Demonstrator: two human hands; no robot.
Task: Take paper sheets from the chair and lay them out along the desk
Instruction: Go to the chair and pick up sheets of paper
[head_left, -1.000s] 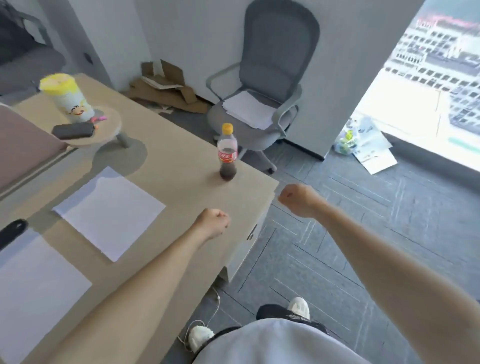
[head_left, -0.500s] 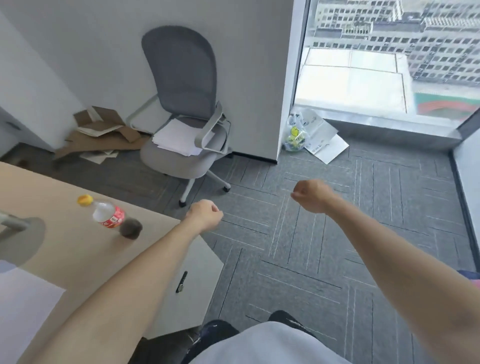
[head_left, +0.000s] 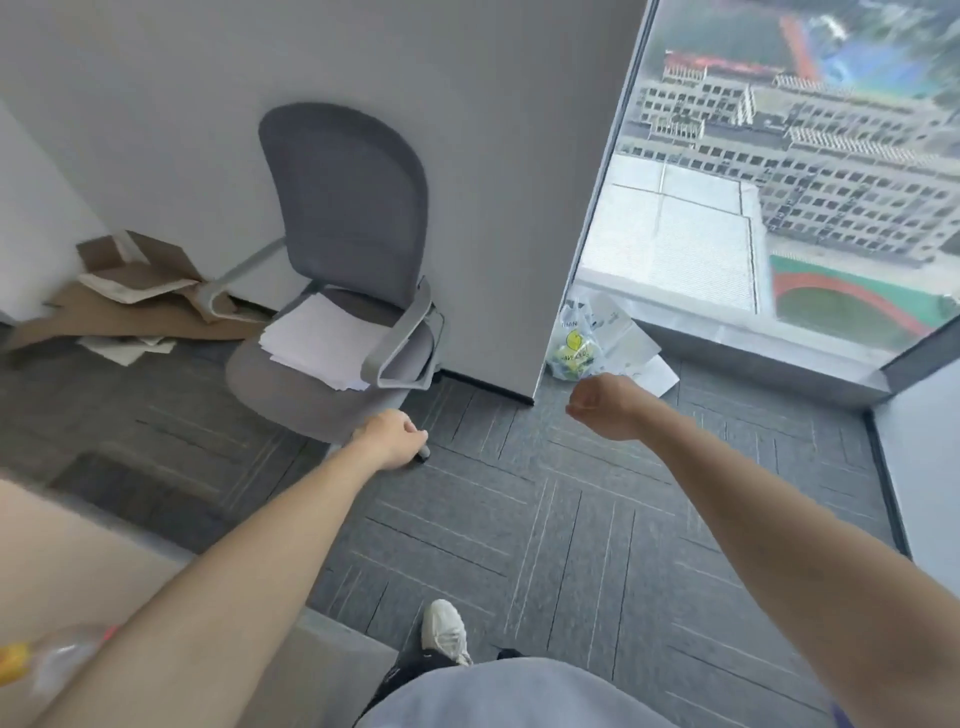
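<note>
1. Several paper sheets (head_left: 317, 340), seen from the head view, lie in a loose, fanned stack on the chair (head_left: 343, 208) seat, well apart from the bench (head_left: 78, 545).
2. Risk: a hasty pull may drag extra sheets onto the floor, or the wheeled chair may roll away.
3. Left hand (head_left: 389, 439) and right hand (head_left: 605, 408): fingers curled into fists, holding nothing, short of the stack.

Paper sheets (head_left: 319, 340) stacked on chair (head_left: 332, 405) seat; both fists (empty) (head_left: 392, 439) (head_left: 605, 408) raised.
</note>
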